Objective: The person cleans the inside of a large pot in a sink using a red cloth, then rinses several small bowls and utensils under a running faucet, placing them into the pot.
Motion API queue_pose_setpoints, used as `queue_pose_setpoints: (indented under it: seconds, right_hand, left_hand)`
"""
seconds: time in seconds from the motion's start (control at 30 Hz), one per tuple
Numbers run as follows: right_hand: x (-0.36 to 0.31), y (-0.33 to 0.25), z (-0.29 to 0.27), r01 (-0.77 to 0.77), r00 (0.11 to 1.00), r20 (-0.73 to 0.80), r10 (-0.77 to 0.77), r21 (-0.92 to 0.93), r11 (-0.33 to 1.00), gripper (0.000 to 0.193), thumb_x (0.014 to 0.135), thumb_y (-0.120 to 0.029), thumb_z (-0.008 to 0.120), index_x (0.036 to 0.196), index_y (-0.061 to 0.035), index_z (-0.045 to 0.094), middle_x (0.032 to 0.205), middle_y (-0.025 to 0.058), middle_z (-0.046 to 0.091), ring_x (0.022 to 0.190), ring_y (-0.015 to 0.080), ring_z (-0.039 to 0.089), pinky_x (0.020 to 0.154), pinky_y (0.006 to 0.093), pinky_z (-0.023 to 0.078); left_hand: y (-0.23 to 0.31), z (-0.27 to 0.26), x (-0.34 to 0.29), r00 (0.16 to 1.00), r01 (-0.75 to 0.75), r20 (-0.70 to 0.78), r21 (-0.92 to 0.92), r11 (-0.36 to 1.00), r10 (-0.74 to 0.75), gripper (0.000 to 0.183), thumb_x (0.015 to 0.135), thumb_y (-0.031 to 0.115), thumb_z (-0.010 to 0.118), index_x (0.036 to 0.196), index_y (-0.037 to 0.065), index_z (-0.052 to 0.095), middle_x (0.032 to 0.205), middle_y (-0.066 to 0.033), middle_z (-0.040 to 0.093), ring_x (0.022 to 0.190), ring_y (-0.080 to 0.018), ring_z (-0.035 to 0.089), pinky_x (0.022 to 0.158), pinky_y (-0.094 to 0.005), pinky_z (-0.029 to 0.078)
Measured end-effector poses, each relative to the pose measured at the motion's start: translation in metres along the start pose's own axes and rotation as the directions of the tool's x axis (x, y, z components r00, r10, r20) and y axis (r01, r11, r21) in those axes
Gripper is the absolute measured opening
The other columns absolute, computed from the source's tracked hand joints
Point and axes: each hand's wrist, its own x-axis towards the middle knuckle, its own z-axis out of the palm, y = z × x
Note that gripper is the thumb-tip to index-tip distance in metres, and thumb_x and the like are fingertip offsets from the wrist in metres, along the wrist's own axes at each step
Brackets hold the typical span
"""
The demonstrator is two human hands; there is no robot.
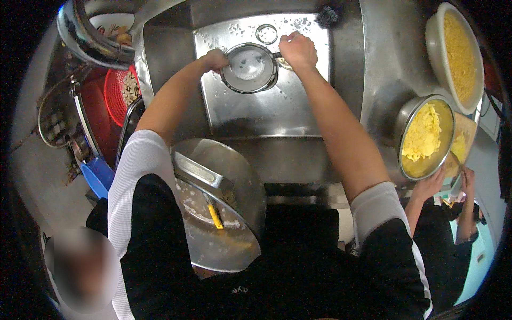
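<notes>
A small round saucepan (248, 68) with a dark rim and a short dark handle is in the metal sink (256, 117), with a little liquid and pale patches inside it. My left hand (215, 61) grips its left rim, fingers closed at the edge. On the other side, my right hand (298, 50) is closed round the handle. Beneath that hand a small pale-yellow object shows in part; I cannot make out what it is. Just beyond the saucepan lies the round drain (266, 33), and water drops dot the sink floor around it.
A dark scouring pad (327, 17) sits at the sink's back right. At right are a steel bowl (401, 128) of yellow shreds, a white tub (434, 37) and a co-worker's hands (430, 184). A red basket (113, 96) stands left; a large metal vessel (250, 176) is nearer me.
</notes>
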Motion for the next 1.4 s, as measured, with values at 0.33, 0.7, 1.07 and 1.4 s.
queue_pose_setpoints:
  seconds: [0.33, 0.7, 1.07, 1.4]
  right_hand:
    - [-0.008, -0.007, -0.004, 0.023, 0.997, -0.076, -0.031, -0.106, 0.994, 0.038, 0.077, -0.033, 0.048, 0.102, -0.0088, 0.064, 0.101, 0.0146, 0.063, 0.097, 0.0306, 0.059, 0.082, 0.0425, 0.047]
    - [-0.002, 0.000, 0.011, 0.071, 0.975, -0.187, -0.122, -0.262, 0.962, 0.036, 0.080, -0.030, 0.042, 0.104, -0.0120, 0.063, 0.105, 0.0163, 0.060, 0.098, 0.0354, 0.056, 0.081, 0.0453, 0.046]
    - [-0.012, -0.012, -0.007, 0.008, 0.999, -0.050, -0.018, -0.203, 0.979, 0.038, 0.078, -0.031, 0.042, 0.103, -0.0132, 0.064, 0.106, 0.0137, 0.062, 0.100, 0.0309, 0.057, 0.083, 0.0440, 0.045]
    - [0.000, -0.007, 0.009, 0.000, 0.981, -0.188, -0.042, -0.217, 0.976, 0.035, 0.081, -0.029, 0.042, 0.097, -0.0094, 0.066, 0.099, 0.0164, 0.063, 0.096, 0.0359, 0.057, 0.082, 0.0456, 0.045]
  left_hand:
    - [0.022, -0.030, -0.069, 0.972, -0.231, 0.014, -0.140, 0.963, 0.236, 0.031, 0.070, 0.009, 0.059, 0.098, -0.005, 0.061, 0.078, -0.0129, 0.064, 0.058, -0.0208, 0.064, 0.051, -0.0325, 0.056]
    - [0.027, -0.025, -0.076, 0.957, -0.286, -0.011, -0.201, 0.937, 0.290, 0.034, 0.069, 0.008, 0.054, 0.100, -0.007, 0.060, 0.076, -0.0156, 0.064, 0.055, -0.0208, 0.063, 0.048, -0.0295, 0.054]
    - [0.025, -0.022, -0.066, 0.971, -0.239, -0.008, -0.119, 0.964, 0.240, 0.033, 0.070, 0.010, 0.057, 0.099, -0.004, 0.061, 0.074, -0.0136, 0.064, 0.052, -0.0199, 0.062, 0.046, -0.0311, 0.055]
    - [0.021, -0.020, -0.062, 0.957, -0.288, -0.020, -0.137, 0.948, 0.288, 0.033, 0.068, 0.010, 0.056, 0.096, -0.005, 0.061, 0.072, -0.0135, 0.063, 0.049, -0.0193, 0.061, 0.044, -0.0299, 0.053]
